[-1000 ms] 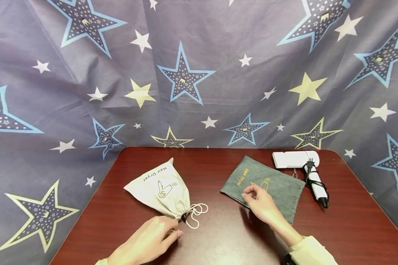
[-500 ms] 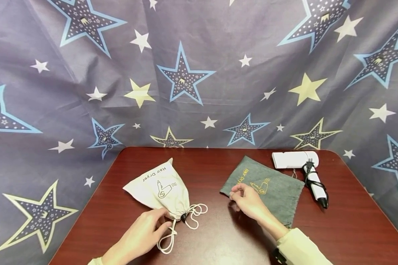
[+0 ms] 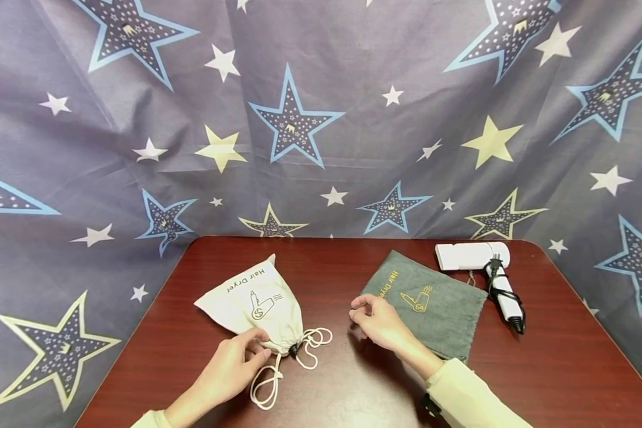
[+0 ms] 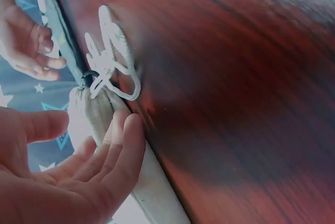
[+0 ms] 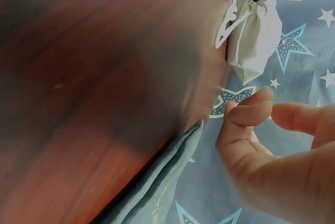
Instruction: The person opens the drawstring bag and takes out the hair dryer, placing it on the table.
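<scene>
A cream drawstring bag (image 3: 264, 306), printed "Hair Dryer", lies on the left of the table, its neck gathered by a black cord lock (image 3: 293, 351) with white cords (image 3: 266, 386) spread around it. My left hand (image 3: 227, 371) is at the bag's near edge; in the left wrist view its loosely bent fingers (image 4: 123, 156) lie against the cloth, thumb apart. My right hand (image 3: 382, 327) hovers over the left part of a flat grey cloth bag (image 3: 438, 309), also printed "Hair Dryer". Nothing sits between its loosely bent fingers and thumb.
A white hair dryer (image 3: 471, 257), its black cord wound round the handle, lies at the back right beside the grey bag. The dark red wooden table (image 3: 331, 279) ends at a star-patterned cloth (image 3: 321, 178) hanging behind it.
My left hand has moved up onto the cream bag's edge, uncovering a loop of cord. My right hand has drifted left across the grey bag. The bags have stayed in place.
</scene>
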The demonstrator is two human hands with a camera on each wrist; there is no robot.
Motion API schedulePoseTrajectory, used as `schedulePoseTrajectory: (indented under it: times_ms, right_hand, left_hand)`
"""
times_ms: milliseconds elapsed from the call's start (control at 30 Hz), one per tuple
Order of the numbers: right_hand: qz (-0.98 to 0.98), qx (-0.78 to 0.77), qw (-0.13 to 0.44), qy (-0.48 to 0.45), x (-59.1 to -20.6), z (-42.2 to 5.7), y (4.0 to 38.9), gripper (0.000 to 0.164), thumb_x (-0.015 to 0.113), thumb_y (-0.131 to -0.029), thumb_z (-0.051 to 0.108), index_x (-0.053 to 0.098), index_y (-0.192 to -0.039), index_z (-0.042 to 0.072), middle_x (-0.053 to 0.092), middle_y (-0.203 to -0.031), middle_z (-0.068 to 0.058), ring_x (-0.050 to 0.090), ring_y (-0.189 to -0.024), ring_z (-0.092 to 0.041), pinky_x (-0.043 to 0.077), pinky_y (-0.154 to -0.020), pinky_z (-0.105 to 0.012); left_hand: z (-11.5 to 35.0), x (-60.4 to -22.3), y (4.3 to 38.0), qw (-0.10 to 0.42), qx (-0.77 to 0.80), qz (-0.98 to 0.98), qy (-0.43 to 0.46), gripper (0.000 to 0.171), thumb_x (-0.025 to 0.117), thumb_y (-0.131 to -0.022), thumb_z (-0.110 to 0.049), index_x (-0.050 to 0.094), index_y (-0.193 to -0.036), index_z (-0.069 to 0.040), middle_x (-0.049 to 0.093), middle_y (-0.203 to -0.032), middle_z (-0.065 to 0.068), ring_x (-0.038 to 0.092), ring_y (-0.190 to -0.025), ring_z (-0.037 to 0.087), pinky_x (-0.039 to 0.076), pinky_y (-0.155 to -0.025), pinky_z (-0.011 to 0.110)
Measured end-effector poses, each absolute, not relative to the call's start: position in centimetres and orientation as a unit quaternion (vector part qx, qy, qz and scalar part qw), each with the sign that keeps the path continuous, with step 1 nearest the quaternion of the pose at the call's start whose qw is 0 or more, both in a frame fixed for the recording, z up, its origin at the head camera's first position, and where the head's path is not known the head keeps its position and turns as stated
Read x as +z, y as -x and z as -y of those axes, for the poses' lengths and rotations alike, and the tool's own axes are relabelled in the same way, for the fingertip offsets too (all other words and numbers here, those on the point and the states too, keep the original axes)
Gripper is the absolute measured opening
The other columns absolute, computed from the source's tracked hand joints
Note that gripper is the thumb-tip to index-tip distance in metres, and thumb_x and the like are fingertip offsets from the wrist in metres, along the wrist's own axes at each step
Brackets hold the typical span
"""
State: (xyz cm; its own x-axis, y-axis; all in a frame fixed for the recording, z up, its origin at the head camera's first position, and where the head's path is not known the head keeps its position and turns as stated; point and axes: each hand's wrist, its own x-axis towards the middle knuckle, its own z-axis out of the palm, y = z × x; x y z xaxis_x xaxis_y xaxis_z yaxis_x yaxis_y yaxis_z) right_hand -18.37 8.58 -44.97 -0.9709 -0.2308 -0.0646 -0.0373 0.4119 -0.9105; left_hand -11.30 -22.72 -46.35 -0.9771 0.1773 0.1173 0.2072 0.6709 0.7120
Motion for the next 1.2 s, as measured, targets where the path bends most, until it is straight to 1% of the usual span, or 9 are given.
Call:
schedulePoseTrajectory:
  times_ms: [100,233,367,467,700,800,967,1100,1200]
  right_hand:
    - [-0.832,-0.54,0.093,0.089,-44.8,-8.0,18.5,0.021,0.066,-0.099,0.008,0.064,-0.116,-0.004,0.069,-0.085,-0.013,0.062,-0.055,-0.023,0.041,-0.047,-0.026]
    - [-0.823,-0.55,0.104,0.095,-44.8,-7.0,18.7,0.02,0.067,-0.099,0.007,0.064,-0.114,-0.004,0.068,-0.083,-0.013,0.057,-0.052,-0.017,0.039,-0.044,-0.024]
    - [-0.814,-0.559,0.125,0.098,-44.9,-5.8,18.9,0.017,0.068,-0.098,0.009,0.065,-0.111,-0.002,0.068,-0.084,-0.013,0.056,-0.051,-0.014,0.038,-0.043,-0.024]
    - [-0.809,-0.561,0.139,0.105,-45.2,-5.0,19.1,0.015,0.068,-0.098,0.009,0.065,-0.109,-0.001,0.068,-0.082,-0.014,0.055,-0.051,-0.013,0.038,-0.043,-0.023]
    - [-0.803,-0.56,0.162,0.122,-46.2,-3.5,19.3,0.012,0.069,-0.097,0.009,0.066,-0.105,0.0,0.067,-0.075,-0.016,0.051,-0.049,-0.013,0.038,-0.043,-0.022]
    - [-0.804,-0.556,0.167,0.127,-46.4,-2.8,19.2,0.011,0.071,-0.097,0.01,0.067,-0.104,0.002,0.067,-0.074,-0.014,0.051,-0.049,-0.013,0.038,-0.042,-0.023]
    - [-0.808,-0.549,0.168,0.133,-46.4,-1.9,18.9,0.01,0.072,-0.096,0.011,0.068,-0.1,0.003,0.069,-0.076,-0.014,0.052,-0.049,-0.013,0.039,-0.042,-0.024]
    - [-0.808,-0.546,0.176,0.134,-46.2,-1.5,18.9,0.009,0.073,-0.096,0.011,0.068,-0.099,0.004,0.066,-0.071,-0.011,0.051,-0.048,-0.013,0.04,-0.043,-0.025]
    - [-0.806,-0.546,0.181,0.139,-46.2,-1.2,18.9,0.008,0.072,-0.096,0.01,0.069,-0.098,0.003,0.064,-0.068,-0.012,0.051,-0.047,-0.013,0.04,-0.043,-0.025]
  left_hand:
    - [22.8,-46.2,11.6,-0.013,-0.42,0.904,0.074,0.013,0.076,-0.095,-0.011,0.07,-0.106,-0.01,0.073,-0.084,-0.004,0.068,-0.068,0.009,0.054,-0.059,0.027]
    - [22.7,-46.2,11.8,-0.062,-0.473,0.878,0.037,0.016,0.075,-0.096,-0.012,0.068,-0.11,-0.005,0.074,-0.083,0.005,0.071,-0.067,0.02,0.058,-0.055,0.033]
    - [22.6,-46.3,12.0,-0.092,-0.518,0.85,0.011,0.02,0.074,-0.097,-0.01,0.066,-0.112,0.0,0.075,-0.086,0.01,0.074,-0.073,0.025,0.061,-0.061,0.038]
    - [22.4,-46.4,12.2,-0.1,-0.531,0.842,-0.003,0.02,0.074,-0.096,-0.009,0.065,-0.111,0.001,0.074,-0.085,0.011,0.073,-0.073,0.026,0.062,-0.062,0.04]
    - [22.0,-46.6,12.6,-0.099,-0.523,0.846,-0.03,0.016,0.075,-0.096,-0.01,0.065,-0.105,-0.002,0.072,-0.079,0.008,0.072,-0.068,0.024,0.061,-0.06,0.039]
    - [22.0,-46.7,12.8,-0.109,-0.533,0.838,-0.043,0.015,0.073,-0.097,-0.01,0.065,-0.105,-0.001,0.071,-0.079,0.009,0.071,-0.066,0.023,0.061,-0.058,0.039]
    - [22.1,-46.7,13.0,-0.126,-0.552,0.823,-0.057,0.017,0.072,-0.098,-0.01,0.063,-0.106,0.001,0.069,-0.079,0.011,0.068,-0.063,0.021,0.06,-0.055,0.038]
    - [22.2,-46.8,13.1,-0.14,-0.57,0.808,-0.055,0.017,0.07,-0.099,-0.008,0.061,-0.107,0.003,0.069,-0.082,0.013,0.069,-0.064,0.021,0.06,-0.055,0.037]
    - [22.2,-46.9,13.2,-0.152,-0.584,0.796,-0.056,0.015,0.068,-0.1,-0.006,0.059,-0.107,0.004,0.069,-0.083,0.014,0.069,-0.065,0.021,0.06,-0.056,0.036]
